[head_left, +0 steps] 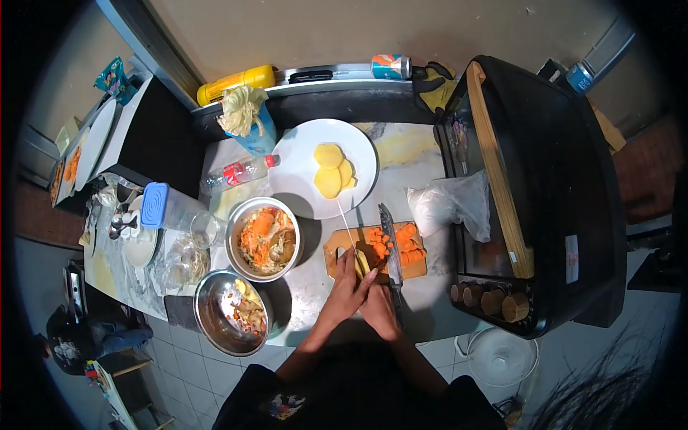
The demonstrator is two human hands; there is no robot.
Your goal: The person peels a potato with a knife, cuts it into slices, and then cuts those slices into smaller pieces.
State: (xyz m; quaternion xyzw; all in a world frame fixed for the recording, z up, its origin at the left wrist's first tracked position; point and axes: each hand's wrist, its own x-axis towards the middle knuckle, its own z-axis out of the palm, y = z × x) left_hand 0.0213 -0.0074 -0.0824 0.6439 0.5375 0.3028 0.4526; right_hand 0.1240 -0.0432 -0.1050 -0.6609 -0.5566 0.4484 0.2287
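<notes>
My left hand [345, 290] presses its fingers on yellow potato pieces [363, 264] on the wooden cutting board [332, 251]. My right hand [378, 307] is closed beside it, on the thin knife [347, 223], whose blade points away toward the plate; its handle is hidden. A larger dark knife [391, 244] lies across the board, among diced orange carrot [378, 242] and larger carrot pieces [408, 240]. Beyond the board, potato slices [329, 169] rest on a white plate [290, 154].
Left of the board stand a pot of shredded vegetables [233, 251] and a metal bowl with peelings [208, 315]. Behind them lies a plastic bottle [244, 173]. A plastic bag [448, 204] and black oven [552, 193] are right. Another person [93, 337] is far left.
</notes>
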